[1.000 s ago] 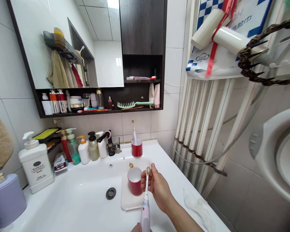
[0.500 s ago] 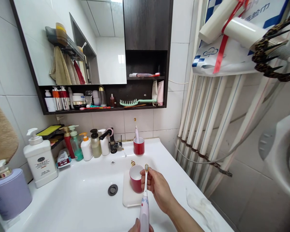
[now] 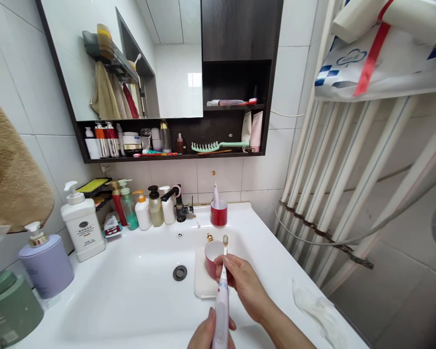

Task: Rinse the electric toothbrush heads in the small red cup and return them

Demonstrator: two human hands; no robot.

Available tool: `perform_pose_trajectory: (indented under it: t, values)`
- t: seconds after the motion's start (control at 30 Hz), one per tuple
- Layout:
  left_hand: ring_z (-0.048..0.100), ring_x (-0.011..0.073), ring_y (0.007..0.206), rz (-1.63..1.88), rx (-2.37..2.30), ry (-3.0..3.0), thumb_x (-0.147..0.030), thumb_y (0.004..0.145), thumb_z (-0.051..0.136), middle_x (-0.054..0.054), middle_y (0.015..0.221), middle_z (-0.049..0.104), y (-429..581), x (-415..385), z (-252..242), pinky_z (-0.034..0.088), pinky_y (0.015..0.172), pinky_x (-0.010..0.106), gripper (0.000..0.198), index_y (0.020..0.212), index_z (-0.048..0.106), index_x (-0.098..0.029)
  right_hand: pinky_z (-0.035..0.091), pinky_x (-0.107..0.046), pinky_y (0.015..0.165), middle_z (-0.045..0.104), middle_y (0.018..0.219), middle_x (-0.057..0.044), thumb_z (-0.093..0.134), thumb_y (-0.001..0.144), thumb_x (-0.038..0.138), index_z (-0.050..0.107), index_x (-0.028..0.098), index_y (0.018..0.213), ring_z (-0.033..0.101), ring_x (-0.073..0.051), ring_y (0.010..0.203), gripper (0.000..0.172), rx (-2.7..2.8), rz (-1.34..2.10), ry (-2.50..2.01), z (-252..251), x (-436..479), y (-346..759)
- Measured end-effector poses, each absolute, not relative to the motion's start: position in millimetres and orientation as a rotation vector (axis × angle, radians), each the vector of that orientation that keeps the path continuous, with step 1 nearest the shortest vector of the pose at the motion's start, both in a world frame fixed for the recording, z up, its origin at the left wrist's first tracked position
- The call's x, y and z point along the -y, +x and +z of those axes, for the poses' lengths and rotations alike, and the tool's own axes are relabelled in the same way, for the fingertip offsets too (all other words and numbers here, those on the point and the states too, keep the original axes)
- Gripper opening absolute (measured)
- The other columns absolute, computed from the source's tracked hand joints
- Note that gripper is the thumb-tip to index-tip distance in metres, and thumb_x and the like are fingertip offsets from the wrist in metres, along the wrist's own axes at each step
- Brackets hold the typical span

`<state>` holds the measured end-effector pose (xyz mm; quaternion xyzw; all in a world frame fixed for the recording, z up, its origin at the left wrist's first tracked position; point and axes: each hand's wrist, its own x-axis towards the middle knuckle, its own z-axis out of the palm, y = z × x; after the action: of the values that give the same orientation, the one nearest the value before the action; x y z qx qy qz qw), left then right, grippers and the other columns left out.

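Note:
An electric toothbrush (image 3: 222,310) with a pale lilac handle stands nearly upright over the near part of the basin, bristles up. My left hand (image 3: 203,332) is wrapped round its handle at the bottom of the view. The fingers of my right hand (image 3: 245,283) pinch the white neck of the brush head, below the bristles. Just behind that hand is a red cup (image 3: 210,264) with a white inside, on a pale tray (image 3: 200,286); the hand partly hides it. Another red cup (image 3: 218,214) at the back rim holds a second lilac toothbrush (image 3: 216,195).
A black faucet (image 3: 181,209) rises behind the white basin (image 3: 138,295). Several pump bottles (image 3: 83,228) line the left and back rim. A mirror cabinet (image 3: 174,157) hangs above. Pipes (image 3: 334,194) run along the right wall, and a crumpled white cloth (image 3: 318,312) lies on the right edge.
My view has turned left, so the room sits further right in it. More of my left hand shows. My right fingers sit slightly lower on the brush neck.

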<state>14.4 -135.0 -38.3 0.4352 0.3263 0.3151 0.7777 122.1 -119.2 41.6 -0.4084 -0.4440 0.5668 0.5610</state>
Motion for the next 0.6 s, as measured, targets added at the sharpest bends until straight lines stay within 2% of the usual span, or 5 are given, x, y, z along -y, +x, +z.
perform_pose_trajectory:
  t: [0.23, 0.47, 0.6]
  values:
    - [0.036, 0.0048, 0.036, 0.690, -0.695, 0.923, -0.066, 0.051, 0.030, 0.000, 0.042, 0.047, 18.9, 145.2, -20.6, 0.020, 0.041, 0.020, 0.062, 0.069, 0.048, -0.010, 0.032, -0.021, 0.049, 0.045, 0.051, 0.002, 0.040, 0.066, 0.039, 0.047, 0.014, 0.060, 0.040, -0.007, 0.046, 0.027, 1.051, 1.289, -0.984, 46.4, 114.4, 121.9]
    - [0.036, 0.0052, 0.033, 0.759, -0.638, 0.963, -0.066, 0.050, 0.030, -0.001, 0.040, 0.044, 21.9, 141.6, -23.8, 0.021, 0.039, 0.020, 0.060, 0.069, 0.043, -0.011, 0.035, -0.023, 0.053, 0.047, 0.050, 0.002, 0.039, 0.065, 0.044, 0.045, 0.015, 0.058, 0.044, -0.008, 0.048, 0.031, 1.079, 1.352, -0.983, 49.1, 116.6, 121.4]
    - [0.035, 0.0046, 0.032, 0.769, -0.627, 0.952, -0.067, 0.050, 0.030, -0.002, 0.038, 0.043, 23.4, 140.6, -26.0, 0.021, 0.038, 0.019, 0.059, 0.068, 0.042, -0.012, 0.034, -0.022, 0.050, 0.049, 0.051, 0.001, 0.038, 0.065, 0.045, 0.045, 0.015, 0.060, 0.045, -0.009, 0.048, 0.031, 1.074, 1.376, -1.003, 44.7, 120.2, 119.2]
